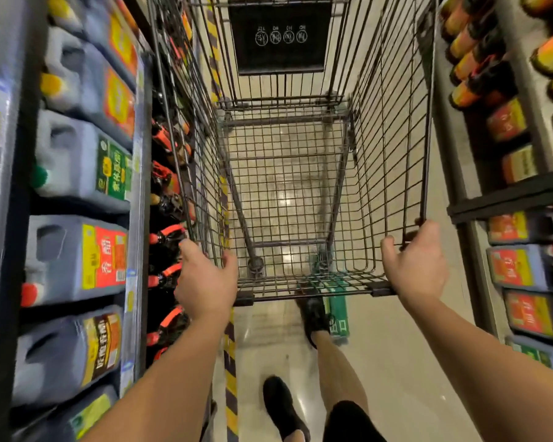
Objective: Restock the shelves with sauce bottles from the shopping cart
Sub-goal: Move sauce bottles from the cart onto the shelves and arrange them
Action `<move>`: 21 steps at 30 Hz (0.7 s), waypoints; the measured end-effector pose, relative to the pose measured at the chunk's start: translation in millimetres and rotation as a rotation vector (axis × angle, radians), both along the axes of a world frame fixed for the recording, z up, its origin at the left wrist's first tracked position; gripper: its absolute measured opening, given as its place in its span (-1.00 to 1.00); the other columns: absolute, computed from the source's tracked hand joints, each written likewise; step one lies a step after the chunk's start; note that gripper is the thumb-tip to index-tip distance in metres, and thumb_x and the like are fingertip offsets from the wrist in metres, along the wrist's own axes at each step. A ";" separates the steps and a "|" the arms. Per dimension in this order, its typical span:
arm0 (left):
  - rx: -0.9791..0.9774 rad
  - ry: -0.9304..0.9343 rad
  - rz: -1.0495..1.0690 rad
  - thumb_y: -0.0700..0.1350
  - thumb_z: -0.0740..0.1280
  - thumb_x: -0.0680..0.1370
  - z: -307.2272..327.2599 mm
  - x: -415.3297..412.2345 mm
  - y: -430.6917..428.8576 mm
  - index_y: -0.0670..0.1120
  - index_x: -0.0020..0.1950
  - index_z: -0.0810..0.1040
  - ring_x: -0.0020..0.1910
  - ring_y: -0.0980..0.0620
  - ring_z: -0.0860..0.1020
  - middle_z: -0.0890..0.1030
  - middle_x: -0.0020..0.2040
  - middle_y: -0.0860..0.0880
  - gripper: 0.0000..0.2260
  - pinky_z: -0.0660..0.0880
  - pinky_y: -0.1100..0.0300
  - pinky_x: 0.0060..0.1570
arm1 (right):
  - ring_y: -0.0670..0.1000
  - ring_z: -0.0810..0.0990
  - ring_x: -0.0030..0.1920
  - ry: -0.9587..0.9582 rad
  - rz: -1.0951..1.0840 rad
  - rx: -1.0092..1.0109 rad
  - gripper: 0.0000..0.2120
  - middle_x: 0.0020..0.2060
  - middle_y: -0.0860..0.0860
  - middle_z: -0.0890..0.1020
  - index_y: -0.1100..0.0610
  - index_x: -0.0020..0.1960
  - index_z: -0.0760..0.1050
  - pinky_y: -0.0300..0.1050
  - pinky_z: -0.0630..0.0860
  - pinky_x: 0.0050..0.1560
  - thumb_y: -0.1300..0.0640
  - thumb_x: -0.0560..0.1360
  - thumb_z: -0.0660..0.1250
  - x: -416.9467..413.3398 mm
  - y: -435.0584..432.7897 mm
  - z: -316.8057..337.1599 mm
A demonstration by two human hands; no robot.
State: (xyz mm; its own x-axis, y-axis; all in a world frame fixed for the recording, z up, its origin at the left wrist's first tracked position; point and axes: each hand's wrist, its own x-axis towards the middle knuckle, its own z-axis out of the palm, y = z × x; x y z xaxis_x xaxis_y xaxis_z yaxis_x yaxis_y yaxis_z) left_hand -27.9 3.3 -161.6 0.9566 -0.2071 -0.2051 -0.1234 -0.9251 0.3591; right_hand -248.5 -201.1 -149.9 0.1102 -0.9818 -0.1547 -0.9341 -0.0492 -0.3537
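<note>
Aisle obs., one head view. The wire shopping cart [393, 138] stands lengthwise between the left shelving [138, 193] and the right shelving [508, 196], its left wall close against the left side. The person's left hand [205, 282] grips the basket's near-left top corner, fingers curled over the outer side of the rim and thumb hooked over the near rail, clamped on the wire. Their right hand [419, 263] grips the near-right top corner the same way, fingers wrapped over the side rim and thumb on the near rail. Both forearms are bare and extended. Pale floor tile shows through the basket's wire bottom. A black placard [280, 36] with white round symbols hangs at the basket's far end. Location of the sauce bottles [168, 240]: dark, with red-orange tops, ranked on the left shelving just beside the cart's left wall and next to the left hand. Further left in the view is a row of large grey jugs [77, 256] with red, yellow and green labels, blurred, so the text is not fully readable. The right shelving carries orange-labelled bottles [470, 43] at the far end and dark jugs [524, 266] with red-yellow labels nearer. Yellow-black striped tape [230, 378] runs along the floor at the foot of the left shelving. A green floor marker [337, 314] lies under the cart's near end. Two black shoes [281, 406] are behind the cart, one forward beneath the near rail.
</note>
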 end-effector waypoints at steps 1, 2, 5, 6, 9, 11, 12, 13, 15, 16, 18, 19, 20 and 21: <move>-0.001 0.001 0.004 0.13 0.34 0.49 -0.3 7.3 -8.8 -0.05 0.02 0.18 -0.31 -0.17 0.56 0.56 -0.18 -0.07 -0.60 0.55 -0.08 -0.25 | 0.23 0.55 -0.14 0.001 0.001 -0.003 -0.60 -0.13 0.13 0.55 0.16 0.16 0.30 0.14 0.50 -0.07 -0.05 0.48 0.32 8.5 -9.6 0.0; -0.003 -0.001 0.008 0.14 0.34 0.49 -0.2 13.3 -16.7 -0.05 0.04 0.19 -0.32 -0.17 0.55 0.55 -0.19 -0.06 -0.60 0.55 -0.08 -0.26 | 0.23 0.54 -0.17 0.001 -0.003 -0.006 -0.63 -0.17 0.12 0.54 0.15 0.11 0.30 0.14 0.50 -0.09 -0.05 0.47 0.32 15.8 -18.1 0.1; -0.026 -0.007 0.022 0.15 0.34 0.49 -1.0 30.7 -37.9 -0.03 0.02 0.18 -0.37 -0.13 0.52 0.52 -0.24 -0.03 -0.59 0.56 -0.06 -0.31 | 0.20 0.51 -0.24 0.010 -0.006 -0.005 -0.67 -0.24 0.09 0.50 0.11 0.02 0.27 0.11 0.50 -0.14 -0.05 0.47 0.33 35.6 -42.5 1.4; -0.032 -0.006 0.027 0.16 0.33 0.49 -1.3 36.3 -44.6 -0.01 0.00 0.16 -0.40 -0.09 0.51 0.51 -0.27 -0.02 -0.60 0.54 -0.03 -0.34 | 0.20 0.51 -0.24 0.014 -0.002 -0.003 -0.68 -0.25 0.10 0.49 0.10 0.01 0.27 0.12 0.51 -0.15 -0.05 0.47 0.33 41.6 -49.7 1.8; -0.008 -0.011 0.044 0.17 0.33 0.48 -2.4 50.8 -60.5 0.01 -0.03 0.14 -0.46 0.01 0.47 0.49 -0.34 0.01 -0.59 0.47 0.08 -0.41 | 0.26 0.54 -0.20 0.017 -0.007 0.029 -0.66 -0.21 0.13 0.52 0.14 0.08 0.29 0.17 0.53 -0.12 -0.04 0.48 0.32 57.3 -67.8 1.7; 0.012 -0.020 0.051 0.18 0.33 0.47 -2.7 56.1 -67.1 -0.01 -0.03 0.14 -0.46 -0.03 0.48 0.48 -0.34 0.01 -0.58 0.42 0.12 -0.44 | 0.27 0.56 -0.15 0.022 -0.015 0.051 -0.61 -0.12 0.15 0.56 0.15 0.17 0.30 0.20 0.54 -0.08 -0.05 0.48 0.30 63.0 -75.2 0.8; 0.015 -0.022 0.055 0.18 0.34 0.47 -2.8 57.7 -69.6 -0.01 -0.03 0.14 -0.45 -0.08 0.49 0.49 -0.33 -0.01 -0.57 0.42 0.11 -0.44 | 0.27 0.57 -0.14 0.025 -0.011 0.055 -0.60 -0.09 0.15 0.56 0.15 0.20 0.30 0.20 0.54 -0.07 -0.05 0.48 0.29 64.8 -77.4 0.5; 0.020 -0.025 0.057 0.18 0.34 0.46 -2.5 59.4 -71.3 0.00 -0.03 0.13 -0.43 -0.11 0.50 0.49 -0.32 -0.02 -0.57 0.42 0.11 -0.44 | 0.27 0.57 -0.13 0.025 -0.003 0.058 -0.59 -0.08 0.15 0.57 0.14 0.21 0.30 0.18 0.54 -0.06 -0.05 0.48 0.29 66.3 -79.3 0.6; 0.026 -0.021 0.054 0.17 0.34 0.46 -1.0 63.2 -74.6 -0.01 -0.03 0.12 -0.43 -0.13 0.49 0.49 -0.30 -0.05 -0.57 0.42 0.10 -0.44 | 0.26 0.57 -0.14 0.009 -0.008 0.068 -0.60 -0.09 0.14 0.57 0.14 0.21 0.31 0.12 0.53 -0.09 -0.03 0.48 0.29 69.5 -83.7 1.5; 0.022 -0.010 0.055 0.17 0.33 0.46 0.7 64.9 -75.8 -0.01 -0.02 0.13 -0.42 -0.13 0.49 0.50 -0.29 -0.05 -0.57 0.42 0.10 -0.43 | 0.24 0.56 -0.16 -0.009 -0.011 0.077 -0.62 -0.11 0.13 0.57 0.14 0.20 0.31 0.10 0.52 -0.11 -0.02 0.49 0.29 71.1 -85.0 2.8; -0.007 0.016 0.057 0.16 0.33 0.46 5.0 69.7 -78.0 0.02 -0.02 0.12 -0.39 -0.09 0.47 0.50 -0.25 -0.02 -0.58 0.37 0.12 -0.40 | 0.19 0.55 -0.19 -0.041 -0.001 0.095 -0.68 -0.15 0.11 0.55 0.11 0.14 0.30 0.08 0.52 -0.14 0.01 0.49 0.30 74.6 -85.7 6.8; -0.022 0.031 0.053 0.15 0.35 0.45 7.4 72.1 -77.7 0.04 -0.04 0.10 -0.40 -0.04 0.44 0.48 -0.26 0.01 -0.57 0.32 0.15 -0.40 | 0.16 0.55 -0.20 -0.040 0.010 0.110 -0.71 -0.16 0.10 0.55 0.09 0.11 0.29 0.08 0.52 -0.15 0.02 0.50 0.30 75.9 -85.5 8.8; -0.031 0.053 0.045 0.14 0.36 0.45 9.7 74.7 -75.9 0.06 -0.05 0.08 -0.41 0.03 0.42 0.46 -0.27 0.05 -0.56 0.26 0.19 -0.41 | 0.15 0.57 -0.18 -0.030 0.021 0.133 -0.72 -0.15 0.09 0.55 0.08 0.11 0.28 0.08 0.53 -0.14 0.02 0.51 0.30 77.1 -85.4 10.9; -0.034 0.090 0.035 0.14 0.38 0.44 11.8 77.6 -73.3 0.07 -0.05 0.09 -0.41 0.10 0.41 0.45 -0.28 0.07 -0.55 0.23 0.22 -0.43 | 0.15 0.58 -0.15 -0.016 0.028 0.163 -0.72 -0.13 0.09 0.55 0.09 0.12 0.29 0.08 0.53 -0.11 0.01 0.52 0.29 78.1 -85.0 13.3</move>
